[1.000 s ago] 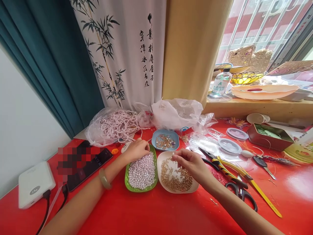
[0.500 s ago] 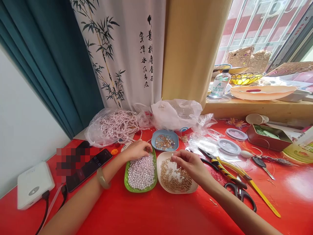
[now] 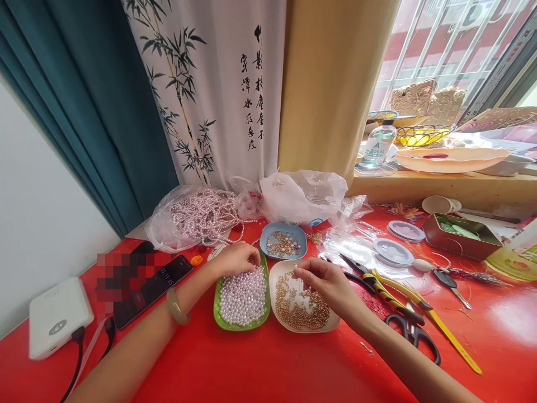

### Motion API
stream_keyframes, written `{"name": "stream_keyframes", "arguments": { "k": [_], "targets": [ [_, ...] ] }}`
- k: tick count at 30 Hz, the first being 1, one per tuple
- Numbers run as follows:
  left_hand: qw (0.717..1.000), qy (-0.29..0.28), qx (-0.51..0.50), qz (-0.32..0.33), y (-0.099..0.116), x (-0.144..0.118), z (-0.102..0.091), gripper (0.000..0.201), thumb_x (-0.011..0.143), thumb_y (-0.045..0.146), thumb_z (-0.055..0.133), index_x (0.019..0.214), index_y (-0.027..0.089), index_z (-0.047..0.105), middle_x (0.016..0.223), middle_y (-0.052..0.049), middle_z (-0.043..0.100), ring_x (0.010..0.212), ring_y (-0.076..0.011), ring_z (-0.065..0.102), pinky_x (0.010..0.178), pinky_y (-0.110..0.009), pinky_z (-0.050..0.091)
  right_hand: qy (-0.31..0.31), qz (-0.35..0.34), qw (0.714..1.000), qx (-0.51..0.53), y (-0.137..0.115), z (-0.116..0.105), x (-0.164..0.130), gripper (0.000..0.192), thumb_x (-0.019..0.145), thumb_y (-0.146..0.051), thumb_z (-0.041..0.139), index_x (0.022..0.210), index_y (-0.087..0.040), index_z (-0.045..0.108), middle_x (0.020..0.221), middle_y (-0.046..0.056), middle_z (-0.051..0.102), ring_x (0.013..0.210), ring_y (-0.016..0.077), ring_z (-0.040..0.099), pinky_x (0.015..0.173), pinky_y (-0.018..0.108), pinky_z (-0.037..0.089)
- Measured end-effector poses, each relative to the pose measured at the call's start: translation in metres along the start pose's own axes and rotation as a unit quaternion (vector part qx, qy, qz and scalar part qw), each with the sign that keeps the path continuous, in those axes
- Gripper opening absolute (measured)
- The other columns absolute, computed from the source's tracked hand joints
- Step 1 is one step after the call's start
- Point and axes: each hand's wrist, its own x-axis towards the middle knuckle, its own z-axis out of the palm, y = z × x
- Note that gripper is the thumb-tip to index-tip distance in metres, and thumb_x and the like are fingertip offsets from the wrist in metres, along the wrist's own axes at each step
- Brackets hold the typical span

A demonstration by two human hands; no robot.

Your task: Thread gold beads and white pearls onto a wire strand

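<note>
Pearly beads (image 3: 242, 298) are, it seems, what we are picking from, and the next move is likely calling for a fine fingertip pinch on a single one. They are lying heaped in a green tray (image 3: 217, 309), beneath and just nearer us than our left hand (image 3: 238, 258), whose fingers are resting curled and narrow over the tray's far end; we cannot tell whether they are holding one. To the right, gold beads (image 3: 309, 314) are lying in a cream dish (image 3: 334, 324), and over it our right hand (image 3: 322, 276) is pinching a tiny pale piece (image 3: 296, 266), too small to identify.
</note>
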Motion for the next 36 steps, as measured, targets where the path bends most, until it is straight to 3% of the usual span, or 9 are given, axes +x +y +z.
{"name": "stream_keyframes", "arguments": {
  "k": [4,9,15,18,23,30,36],
  "targets": [
    [1.0,-0.006,-0.015,0.005,0.0,-0.001,-0.002,0.015,0.061,0.023,0.056,0.073,0.021,0.064,0.076,-0.001,0.065,0.075,-0.0161,0.056,0.067,-0.024,0.037,0.0,0.001,1.0,0.0,-0.003,-0.001,0.0,0.019,0.071,-0.033,0.052,0.067,-0.016,0.056,0.059,-0.001,0.054,0.05,0.0086,0.047,0.046,0.02,0.035],
    [0.993,-0.015,-0.119,0.019,0.003,0.0,-0.007,0.02,0.066,0.026,0.051,0.077,0.016,0.064,0.078,-0.003,0.065,0.072,-0.0152,0.056,0.065,-0.023,0.039,-0.012,-0.005,1.0,0.0,-0.004,0.001,-0.001,0.02,0.072,-0.034,0.051,0.066,-0.015,0.056,0.057,-0.002,0.052,0.049,0.0082,0.046,0.046,0.019,0.034],
    [0.971,-0.083,-0.221,0.026,0.002,0.0,-0.01,0.021,0.066,0.023,0.052,0.079,0.011,0.063,0.077,-0.006,0.065,0.069,-0.0144,0.056,0.063,-0.023,0.04,-0.038,-0.033,0.999,0.005,-0.001,0.006,-0.004,0.019,0.073,-0.031,0.051,0.061,-0.016,0.053,0.055,-0.002,0.048,0.049,0.0081,0.046,0.046,0.019,0.035],
    [0.96,-0.088,-0.267,-0.003,0.0,0.0,-0.01,0.021,0.065,0.024,0.055,0.081,0.011,0.062,0.077,-0.006,0.066,0.07,-0.0153,0.058,0.063,-0.024,0.04,-0.046,-0.046,0.998,0.015,0.0,0.007,-0.005,0.018,0.072,-0.029,0.052,0.059,-0.015,0.053,0.06,-0.001,0.05,0.051,0.008,0.048,0.048,0.019,0.038],
    [0.909,-0.053,-0.414,-0.018,0.011,-0.001,-0.007,0.02,0.064,0.027,0.06,0.077,0.012,0.058,0.071,-0.005,0.065,0.067,-0.0126,0.057,0.062,-0.024,0.04,-0.068,-0.026,0.997,0.038,-0.001,0.01,-0.006,0.018,0.072,-0.028,0.052,0.058,-0.015,0.054,0.055,-0.002,0.051,0.049,0.0086,0.049,0.049,0.02,0.039],
    [0.819,-0.049,-0.571,-0.027,0.038,-0.004,-0.002,0.023,0.061,0.027,0.066,0.076,0.011,0.06,0.069,-0.003,0.062,0.064,-0.0092,0.054,0.06,-0.021,0.038,-0.077,0.008,0.994,0.071,-0.006,0.012,-0.01,0.022,0.07,-0.033,0.054,0.058,-0.015,0.054,0.054,-0.002,0.052,0.048,0.0078,0.049,0.046,0.019,0.039],
    [0.795,-0.05,-0.602,-0.043,0.041,-0.005,0.0,0.023,0.06,0.027,0.067,0.076,0.011,0.06,0.068,-0.003,0.06,0.063,-0.0086,0.052,0.055,-0.019,0.037,-0.077,0.014,0.993,0.093,-0.01,0.012,-0.011,0.021,0.07,-0.031,0.054,0.058,-0.014,0.054,0.053,-0.003,0.05,0.047,0.0067,0.047,0.047,0.018,0.039]
  ]
}}
